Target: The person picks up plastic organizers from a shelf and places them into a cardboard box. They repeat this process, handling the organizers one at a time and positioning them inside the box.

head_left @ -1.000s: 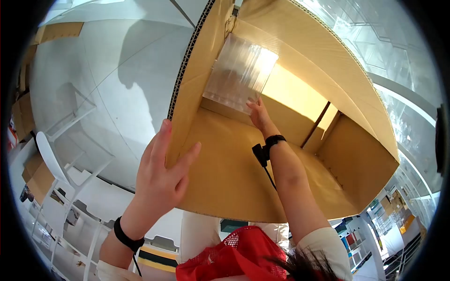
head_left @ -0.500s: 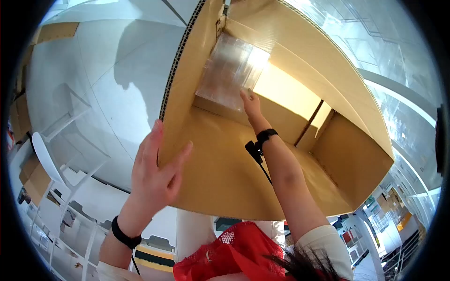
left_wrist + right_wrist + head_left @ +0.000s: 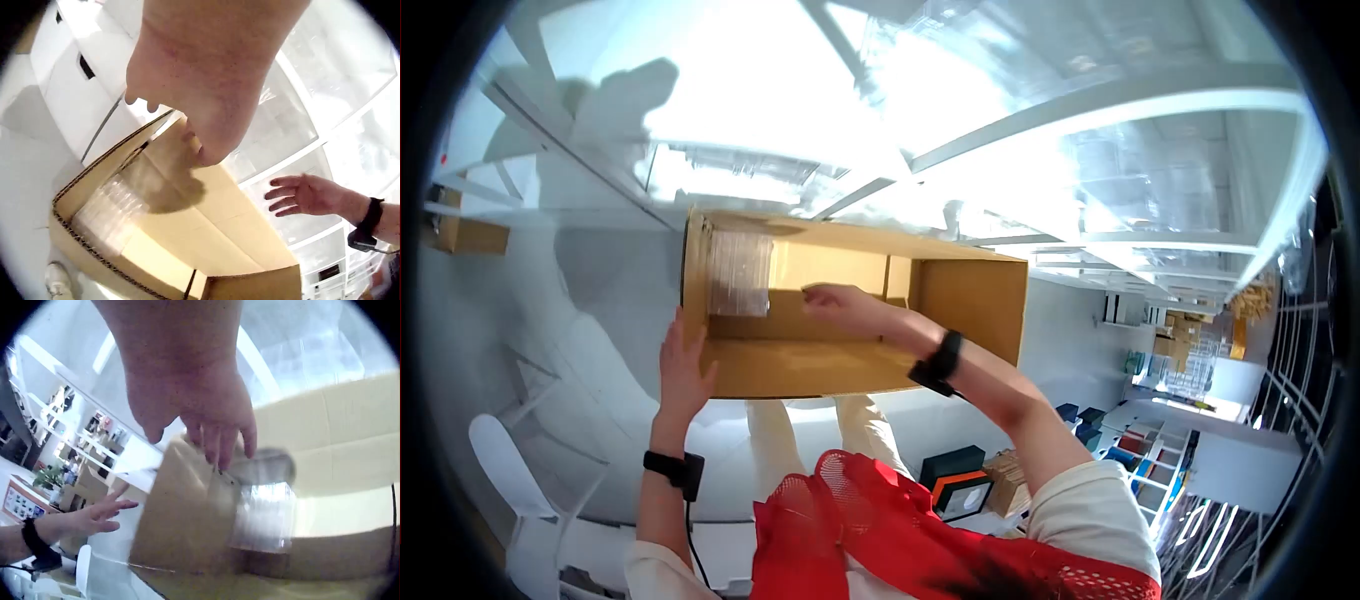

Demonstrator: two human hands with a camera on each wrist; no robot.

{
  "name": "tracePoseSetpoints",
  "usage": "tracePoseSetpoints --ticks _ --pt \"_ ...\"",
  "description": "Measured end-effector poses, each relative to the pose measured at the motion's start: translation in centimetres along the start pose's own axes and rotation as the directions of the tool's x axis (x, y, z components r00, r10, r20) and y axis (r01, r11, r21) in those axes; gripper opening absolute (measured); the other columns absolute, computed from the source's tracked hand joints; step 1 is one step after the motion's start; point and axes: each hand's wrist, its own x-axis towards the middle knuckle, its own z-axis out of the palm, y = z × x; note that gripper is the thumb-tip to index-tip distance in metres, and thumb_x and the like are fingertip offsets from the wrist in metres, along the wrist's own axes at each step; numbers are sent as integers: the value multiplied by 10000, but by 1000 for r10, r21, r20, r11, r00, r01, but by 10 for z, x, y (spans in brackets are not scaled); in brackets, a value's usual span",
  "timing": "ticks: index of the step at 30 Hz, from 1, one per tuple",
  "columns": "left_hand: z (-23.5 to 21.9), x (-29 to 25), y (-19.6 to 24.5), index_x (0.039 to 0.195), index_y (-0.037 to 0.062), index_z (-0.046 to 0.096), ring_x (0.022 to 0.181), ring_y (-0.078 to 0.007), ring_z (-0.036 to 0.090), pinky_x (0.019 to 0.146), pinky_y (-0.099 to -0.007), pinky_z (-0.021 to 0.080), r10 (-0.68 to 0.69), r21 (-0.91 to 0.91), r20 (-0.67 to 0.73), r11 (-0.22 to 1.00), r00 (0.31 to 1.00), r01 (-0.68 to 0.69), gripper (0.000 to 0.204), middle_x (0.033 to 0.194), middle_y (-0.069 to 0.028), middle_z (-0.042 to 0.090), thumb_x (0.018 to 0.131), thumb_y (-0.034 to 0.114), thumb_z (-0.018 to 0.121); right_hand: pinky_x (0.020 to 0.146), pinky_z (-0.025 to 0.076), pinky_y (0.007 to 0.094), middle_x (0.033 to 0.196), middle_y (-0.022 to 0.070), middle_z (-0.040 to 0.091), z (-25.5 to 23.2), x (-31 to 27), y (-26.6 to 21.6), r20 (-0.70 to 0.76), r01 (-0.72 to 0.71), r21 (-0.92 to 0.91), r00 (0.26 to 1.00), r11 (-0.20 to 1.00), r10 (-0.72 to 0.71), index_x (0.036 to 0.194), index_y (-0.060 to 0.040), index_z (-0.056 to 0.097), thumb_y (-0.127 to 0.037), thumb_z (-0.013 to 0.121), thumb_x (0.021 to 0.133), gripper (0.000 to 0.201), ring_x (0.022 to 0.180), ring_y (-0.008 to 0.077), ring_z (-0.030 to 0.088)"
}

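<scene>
A large open cardboard box (image 3: 970, 300) stands before me. In its left end sits a clear plastic block with ribbed lines (image 3: 740, 275), perhaps stacked containers; the right wrist view shows this clear plastic (image 3: 265, 515) against the cardboard wall. My right hand (image 3: 848, 306) is over the box interior, apart from the plastic, holding nothing. Its fingers are spread in the left wrist view, where the right hand (image 3: 309, 195) appears beyond the box rim. My left hand (image 3: 684, 372) is beside the box's front left corner, fingers extended and holding nothing.
White frames with clear panels (image 3: 1100, 200) rise behind the box. A white chair (image 3: 505, 460) stands at lower left. Dark and orange boxes (image 3: 960, 485) lie on the right near my legs, and shelving (image 3: 1165, 470) stands farther right.
My head view has pulled back, so the box looks smaller. The right hand has drawn away from the clear plastic, which stays in the left end. The left hand remains near the left edge.
</scene>
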Motion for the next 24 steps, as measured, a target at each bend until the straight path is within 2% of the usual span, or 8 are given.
tracePoseSetpoints --ticks 2,4,9,12,15,18,22,24 --pt "-19 -4 17 1168 30 461 1193 -329 305 963 -385 304 28 -116 -35 993 999 -32 465 1372 -149 195 729 117 586 880 383 295 1104 147 531 -34 -72 -53 92 122 52 988 991 -126 1180 35 431 -346 494 853 506 998 224 522" --pt "-25 -13 24 1172 32 459 1189 -335 311 966 -386 301 22 -208 -25 978 999 -27 462 1365 -159 214 739 133 584 893 396 325 1150 162 493 -63 -121 -71 98 79 636 978 768 -182 1283 31 255 -407 390 884 607 1007 238 523" --pt "-8 -56 25 1183 41 452 1192 -345 312 960 -384 316 12 -284 247 957 969 61 453 1347 -182 244 762 153 575 952 327 423 1235 155 392 -118 -172 -67 -590 564 788 806 247 42 1267 -58 236 -388 422 873 547 1132 288 402" --pt "-9 -83 33 1195 48 440 1194 -344 314 961 -375 319 62 -271 307 962 950 25 460 1347 -184 241 772 167 573 1014 194 458 1342 178 228 -157 -164 -56 -686 637 727 682 256 254 1335 -53 71 -380 467 851 706 1212 337 271" --pt "-16 -94 38 1200 44 425 1184 -327 342 954 -365 322 31 -394 323 913 946 104 458 1321 -179 293 781 162 570 1016 174 471 1385 188 99 -184 -147 -56 -771 571 608 592 552 237 1338 -12 -34 -384 489 834 816 1256 341 197" --pt "-51 -69 43 1186 37 428 1113 -313 423 914 -360 359 164 -336 86 933 983 -126 431 1228 -173 414 789 137 562 1011 173 474 1373 210 131 -176 -131 -79 -746 439 641 548 629 377 1340 -15 4 -375 502 823 803 1257 351 188" --pt "-103 10 73 1175 20 432 953 -225 531 793 -298 431 159 -528 -147 822 976 -213 373 1084 -133 532 825 112 522 928 288 488 1305 237 248 -161 -101 -89 -785 391 521 568 759 246 1312 33 109 -378 556 768 815 1196 326 294" --pt "-146 39 114 1196 26 422 976 -199 521 784 -276 428 169 -532 -192 810 967 -247 378 1116 -120 517 837 112 506 890 350 412 1275 250 273 -159 -97 -99 -876 362 476 272 801 398 1282 57 190 -287 585 747 749 1118 297 379"
